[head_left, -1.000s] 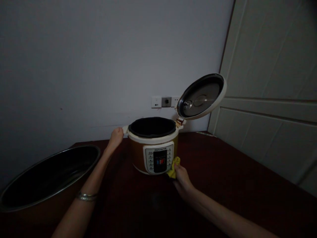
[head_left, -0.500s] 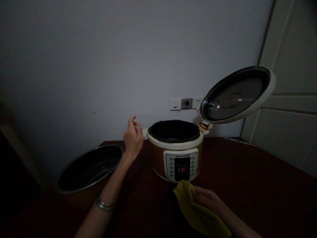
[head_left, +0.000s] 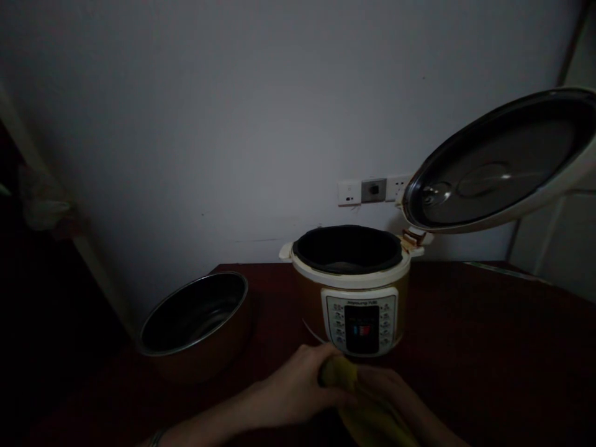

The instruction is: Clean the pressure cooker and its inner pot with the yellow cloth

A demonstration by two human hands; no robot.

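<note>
A yellow cloth (head_left: 372,417) is bunched between my two hands, low in front of the electric cooker (head_left: 358,298). My left hand (head_left: 310,385) closes on the cloth's upper left part, its thumb lying across it. On the other side, my right hand (head_left: 388,391) grips the same cloth, with its fingers partly hidden by it and by the dark. The cooker has a control panel facing me and a dark, open cavity. Its lid (head_left: 498,167) is hinged at the right and stands tilted up.
An inner pot (head_left: 200,338) with a shiny rim stands tilted in view on the dark red table (head_left: 274,329) at the left. Wall sockets (head_left: 374,190) sit behind the cooker. A plastic bag (head_left: 44,202) shows dimly at the far left.
My left hand has come down from beside the cooker's left rim and taken hold of the cloth with my right hand. The view has turned slightly left.
</note>
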